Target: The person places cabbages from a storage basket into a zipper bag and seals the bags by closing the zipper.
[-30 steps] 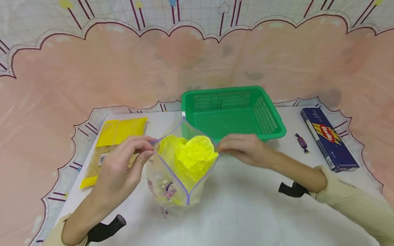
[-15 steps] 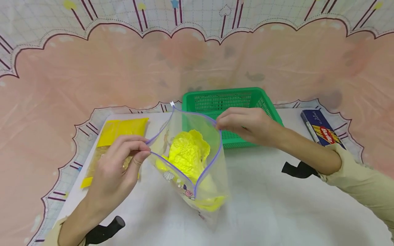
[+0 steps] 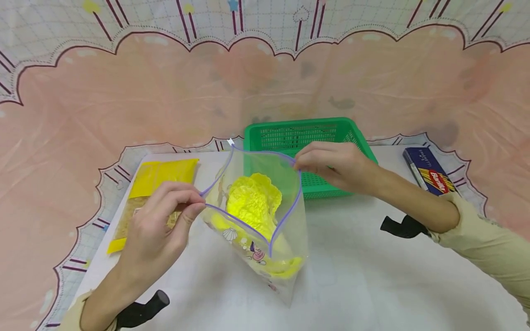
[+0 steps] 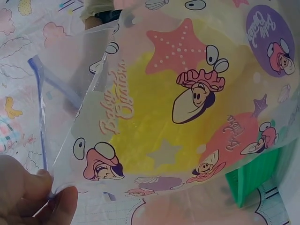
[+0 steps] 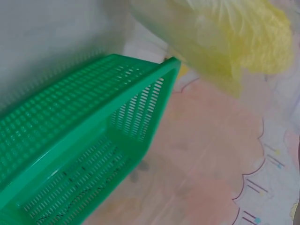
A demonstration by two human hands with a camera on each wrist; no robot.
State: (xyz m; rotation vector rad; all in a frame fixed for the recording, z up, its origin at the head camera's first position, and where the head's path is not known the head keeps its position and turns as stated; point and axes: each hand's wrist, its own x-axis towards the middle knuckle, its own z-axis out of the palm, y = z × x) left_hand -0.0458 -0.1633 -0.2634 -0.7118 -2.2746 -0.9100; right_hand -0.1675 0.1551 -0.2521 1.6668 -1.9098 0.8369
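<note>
The clear bag (image 3: 253, 243) is pinched by the left hand (image 3: 161, 220) at its nine o'clock rim and the right hand (image 3: 333, 164) at two; inside, a yellow leafy vegetable (image 3: 252, 198) is held. Beyond, at one, a green basket (image 3: 308, 134) is seen.

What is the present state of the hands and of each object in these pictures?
Zip bag: unzipped, mouth spread wide
Yellow leafy item: inside the bag
Left hand: pinches the bag's rim
Right hand: pinches the bag's rim
Green basket: upright, partly hidden
Yellow packet: lying flat, partly hidden
Spaghetti box: lying flat, partly hidden
</note>
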